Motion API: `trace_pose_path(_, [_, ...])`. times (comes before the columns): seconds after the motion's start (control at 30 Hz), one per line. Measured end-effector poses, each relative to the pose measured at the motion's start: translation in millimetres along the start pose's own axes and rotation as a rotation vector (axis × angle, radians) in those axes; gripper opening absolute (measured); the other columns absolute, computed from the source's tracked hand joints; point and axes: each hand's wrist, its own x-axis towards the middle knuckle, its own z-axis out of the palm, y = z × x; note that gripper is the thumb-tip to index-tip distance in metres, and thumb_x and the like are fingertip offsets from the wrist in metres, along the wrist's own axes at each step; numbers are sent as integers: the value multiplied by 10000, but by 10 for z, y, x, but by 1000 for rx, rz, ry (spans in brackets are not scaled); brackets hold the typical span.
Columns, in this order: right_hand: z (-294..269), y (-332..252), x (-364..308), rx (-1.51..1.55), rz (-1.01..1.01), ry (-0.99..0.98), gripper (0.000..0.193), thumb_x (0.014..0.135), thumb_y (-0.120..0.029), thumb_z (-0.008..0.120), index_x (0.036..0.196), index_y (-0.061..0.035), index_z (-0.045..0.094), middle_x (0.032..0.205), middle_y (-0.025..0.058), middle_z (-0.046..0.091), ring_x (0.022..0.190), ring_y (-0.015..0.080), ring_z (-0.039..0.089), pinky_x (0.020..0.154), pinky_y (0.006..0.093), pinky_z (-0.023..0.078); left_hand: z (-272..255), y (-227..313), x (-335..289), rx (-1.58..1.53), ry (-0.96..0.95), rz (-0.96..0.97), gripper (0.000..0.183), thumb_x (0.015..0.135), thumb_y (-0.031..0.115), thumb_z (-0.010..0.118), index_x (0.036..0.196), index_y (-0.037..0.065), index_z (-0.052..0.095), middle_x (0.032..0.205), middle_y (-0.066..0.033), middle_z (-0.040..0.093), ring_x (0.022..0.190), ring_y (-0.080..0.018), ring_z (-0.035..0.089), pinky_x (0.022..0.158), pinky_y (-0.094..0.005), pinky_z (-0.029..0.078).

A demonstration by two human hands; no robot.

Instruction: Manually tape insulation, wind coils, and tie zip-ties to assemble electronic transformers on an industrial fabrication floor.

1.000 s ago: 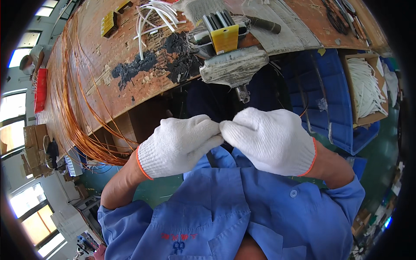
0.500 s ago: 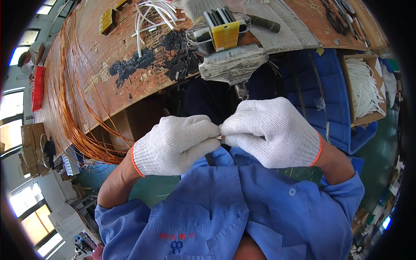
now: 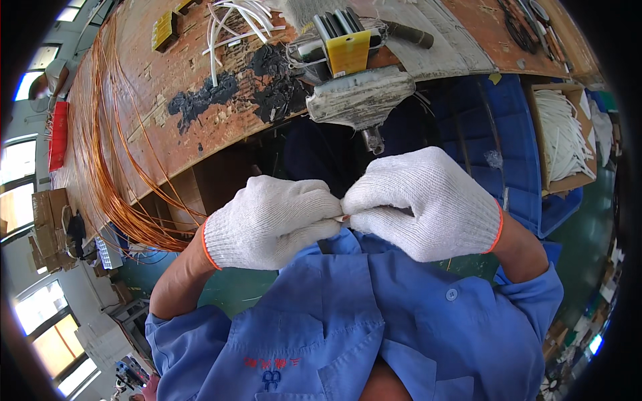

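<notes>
The workbench (image 3: 200,87) runs across the top, its brown wooden surface worn and stained with black patches. Along its left edge a thick bundle of copper wire (image 3: 100,167) sweeps down and loops below the bench. On the bench sit white tubes (image 3: 234,20), a yellow block (image 3: 348,52) and, under it, a grey metal fixture (image 3: 361,99) that juts over the front edge. To the right stands a blue bin (image 3: 515,154), and beside it a cardboard box (image 3: 565,134) of white sleeving.

Below the bench the person's 2 gloved hands meet in front of a blue work shirt (image 3: 374,321). The left hand (image 3: 274,220) and the right hand (image 3: 424,204) both wear white knit gloves with orange cuffs, fingers curled tight, fingertips touching one another.

Pinched between them is a small pale piece (image 3: 342,218), thin and light-coloured, only a sliver showing where the fingertips meet. The gloves hide most of it, so I cannot tell its shape or what it is.
</notes>
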Motion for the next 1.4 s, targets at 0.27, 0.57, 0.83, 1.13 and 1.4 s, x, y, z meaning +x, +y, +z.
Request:
trace_pose_path(0.27, [108, 12, -62, -360, -77, 57, 207, 985, -211, 817, 1122, -77, 740, 802, 130, 751, 700, 299, 770, 588, 398, 576, 61, 57, 39, 178, 57, -88, 153, 969, 110, 802, 1082, 20, 752, 954, -136, 736, 788, -366, 748, 681, -436, 599])
trace_pose_path(0.57, [227, 75, -136, -210, 108, 18, 615, 994, -294, 849, 1485, -21, 600, 797, 163, 770, 740, 319, 809, 621, 389, 615, 1, 211, 83, 532, -152, -141, 189, 940, 169, 806, 1106, 101, 747, 880, -76, 682, 733, -297, 742, 640, -406, 618])
trace_pose_path(0.83, [168, 172, -276, -119, 151, -41, 321, 958, -149, 847, 1252, -49, 767, 992, 181, 816, 898, 354, 827, 743, 406, 645, -50, 140, 99, 880, -143, 19, 249, 962, 336, 785, 917, 127, 657, 711, -24, 612, 620, -243, 717, 520, -402, 551])
trace_pose_path(1.13, [196, 258, -636, 10, 357, 96, 159, 987, -53, 785, 1128, 17, 802, 905, 172, 807, 728, 272, 803, 687, 368, 624, -136, -15, 125, 900, -120, 211, 148, 882, 236, 747, 860, 124, 652, 729, -29, 626, 604, -211, 710, 477, -376, 554])
trace_pose_path(1.4, [219, 226, -840, -18, 392, 172, 190, 959, 34, 712, 1124, 43, 806, 906, 159, 820, 727, 241, 813, 686, 343, 624, 204, -76, 229, 763, 35, 297, 158, 827, 183, 751, 810, 88, 627, 646, -60, 574, 536, -236, 696, 416, -400, 526])
